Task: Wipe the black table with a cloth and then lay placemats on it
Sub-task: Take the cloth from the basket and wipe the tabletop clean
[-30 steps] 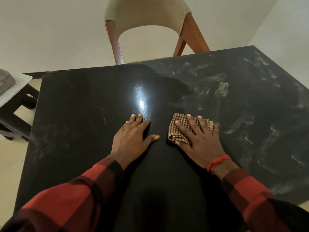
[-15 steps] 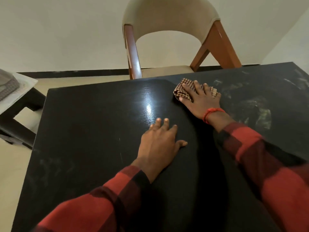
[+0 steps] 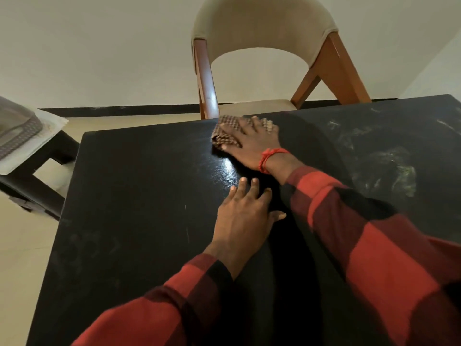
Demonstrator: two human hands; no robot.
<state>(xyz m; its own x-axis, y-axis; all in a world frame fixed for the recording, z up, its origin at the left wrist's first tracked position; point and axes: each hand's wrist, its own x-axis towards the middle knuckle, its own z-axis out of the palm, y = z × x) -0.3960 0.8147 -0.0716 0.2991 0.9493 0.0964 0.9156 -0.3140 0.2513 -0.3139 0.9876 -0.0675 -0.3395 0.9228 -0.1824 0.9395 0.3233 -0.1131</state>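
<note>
The black table [image 3: 139,196] fills most of the view, its right part streaked with pale smears [image 3: 389,171]. My right hand [image 3: 252,143] presses flat on a folded brown checked cloth [image 3: 225,133] at the table's far edge, just in front of the chair. A red thread band circles that wrist. My left hand [image 3: 245,216] rests palm down on the table's middle, fingers spread, holding nothing. Both sleeves are red and black plaid.
A beige upholstered chair with brown wooden legs [image 3: 264,46] stands against the far edge. To the left, a low dark side table [image 3: 32,176] carries a white mat and a grey patterned item [image 3: 17,131]. Pale floor lies left of the table.
My right hand has pushed the cloth away from me, from the table's middle to its far edge. My left hand has stayed planted on the table.
</note>
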